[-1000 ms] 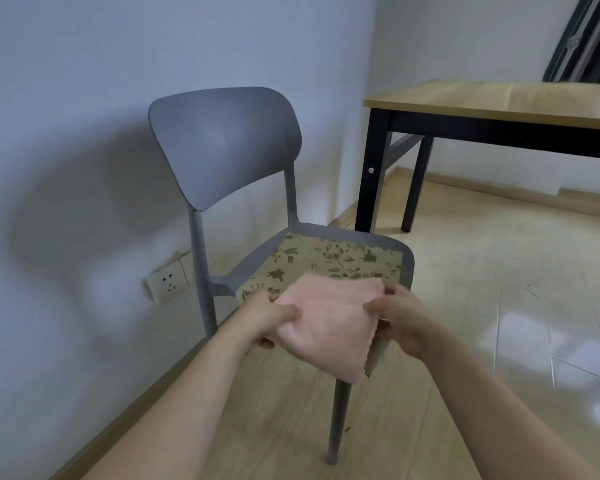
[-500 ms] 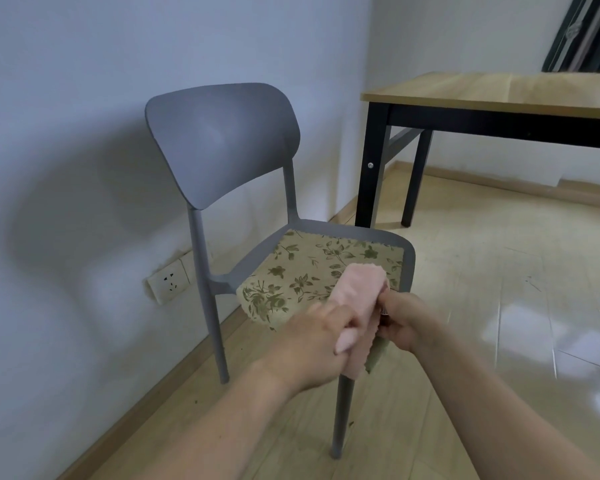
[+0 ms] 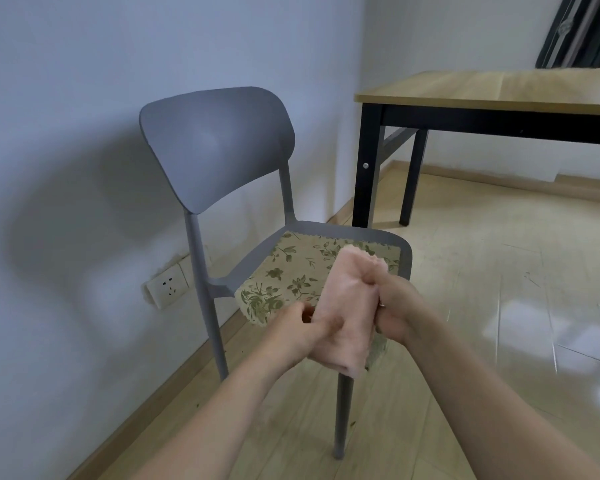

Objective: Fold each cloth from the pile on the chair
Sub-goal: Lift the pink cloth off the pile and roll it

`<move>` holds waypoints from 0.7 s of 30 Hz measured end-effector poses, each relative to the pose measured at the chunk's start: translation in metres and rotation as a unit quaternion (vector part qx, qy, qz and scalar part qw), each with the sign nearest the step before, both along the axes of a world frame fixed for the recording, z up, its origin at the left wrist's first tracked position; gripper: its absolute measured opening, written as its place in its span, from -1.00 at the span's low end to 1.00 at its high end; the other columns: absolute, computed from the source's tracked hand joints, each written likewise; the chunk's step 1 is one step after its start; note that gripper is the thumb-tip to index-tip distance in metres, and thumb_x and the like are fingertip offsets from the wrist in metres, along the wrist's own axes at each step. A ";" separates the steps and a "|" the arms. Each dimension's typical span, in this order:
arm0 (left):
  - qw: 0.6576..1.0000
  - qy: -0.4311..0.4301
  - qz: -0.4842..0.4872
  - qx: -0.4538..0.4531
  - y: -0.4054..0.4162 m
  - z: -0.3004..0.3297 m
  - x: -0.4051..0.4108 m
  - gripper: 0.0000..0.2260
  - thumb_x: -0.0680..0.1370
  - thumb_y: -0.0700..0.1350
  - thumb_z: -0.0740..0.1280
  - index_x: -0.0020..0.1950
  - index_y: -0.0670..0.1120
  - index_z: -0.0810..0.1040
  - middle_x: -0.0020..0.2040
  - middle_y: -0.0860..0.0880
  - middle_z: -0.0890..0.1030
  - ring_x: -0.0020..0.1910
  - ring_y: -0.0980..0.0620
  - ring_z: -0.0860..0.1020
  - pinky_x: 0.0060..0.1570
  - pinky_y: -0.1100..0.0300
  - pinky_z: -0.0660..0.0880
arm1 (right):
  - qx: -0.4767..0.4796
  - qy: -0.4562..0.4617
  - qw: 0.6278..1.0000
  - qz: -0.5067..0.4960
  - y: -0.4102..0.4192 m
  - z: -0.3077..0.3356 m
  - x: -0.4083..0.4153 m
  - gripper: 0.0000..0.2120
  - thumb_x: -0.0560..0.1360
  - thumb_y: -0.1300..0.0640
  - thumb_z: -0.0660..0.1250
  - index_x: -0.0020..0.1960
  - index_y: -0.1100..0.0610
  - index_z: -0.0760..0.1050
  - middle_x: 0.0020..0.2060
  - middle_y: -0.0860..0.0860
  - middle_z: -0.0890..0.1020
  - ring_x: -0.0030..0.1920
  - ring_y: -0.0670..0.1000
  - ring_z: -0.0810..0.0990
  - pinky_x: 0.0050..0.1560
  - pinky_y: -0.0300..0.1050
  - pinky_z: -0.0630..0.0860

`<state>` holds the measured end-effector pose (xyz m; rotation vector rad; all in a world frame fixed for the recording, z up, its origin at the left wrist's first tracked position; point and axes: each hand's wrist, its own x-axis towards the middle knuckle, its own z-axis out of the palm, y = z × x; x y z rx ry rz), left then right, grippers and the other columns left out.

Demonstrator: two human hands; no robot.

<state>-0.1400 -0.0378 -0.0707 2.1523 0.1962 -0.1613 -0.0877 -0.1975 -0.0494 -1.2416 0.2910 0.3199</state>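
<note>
A pink cloth (image 3: 350, 306), folded into a narrow strip, hangs in the air over the front edge of the grey chair (image 3: 219, 147). My left hand (image 3: 302, 329) pinches its lower left edge. My right hand (image 3: 395, 310) grips its right side, thumb on top. A floral beige cloth (image 3: 291, 275) lies flat across the chair seat, its front corner hanging over the edge behind the pink cloth.
The chair stands against a pale wall with a socket (image 3: 168, 285) low on the left. A wooden table with black legs (image 3: 492, 95) stands to the right rear. Glossy tiled floor (image 3: 499, 306) spreads to the right.
The pink cloth went from spread between both hands to folded into a narrow strip. My left hand swept across to the right, then dropped to the strip's lower edge.
</note>
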 end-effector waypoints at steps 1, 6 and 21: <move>0.999 0.010 -0.031 -0.039 0.000 0.001 -0.002 -0.53 0.33 0.28 0.45 0.09 0.03 0.54 0.00 0.11 0.64 -0.02 0.12 0.60 0.03 0.13 0.56 | 0.027 -0.008 0.999 -0.017 0.001 0.005 0.000 -0.75 0.56 0.14 0.25 0.10 0.30 0.53 -0.01 0.22 0.66 0.01 0.13 0.66 0.01 0.01 0.61; 0.934 -0.046 0.015 -0.354 -0.003 0.021 -0.005 -0.58 0.35 -0.13 0.54 0.16 -0.11 0.55 0.00 -0.09 0.69 -0.01 -0.04 0.66 -0.02 0.10 0.60 | 0.256 -0.014 0.963 -0.085 0.002 0.028 0.003 -0.75 0.60 0.14 0.17 0.12 0.25 0.53 0.01 0.24 0.65 -0.03 0.15 0.67 -0.15 -0.01 0.61; 0.964 -0.057 0.238 -0.106 -0.034 0.016 0.183 -0.57 0.68 -0.03 0.02 0.53 -0.08 0.08 0.49 -0.10 0.29 0.43 -0.13 0.31 0.36 -0.04 0.28 | -0.181 0.051 0.981 -0.047 -0.003 0.011 0.180 -0.54 0.48 0.12 0.13 0.36 -0.07 0.18 0.02 0.11 0.47 0.05 0.17 0.51 0.10 0.15 0.54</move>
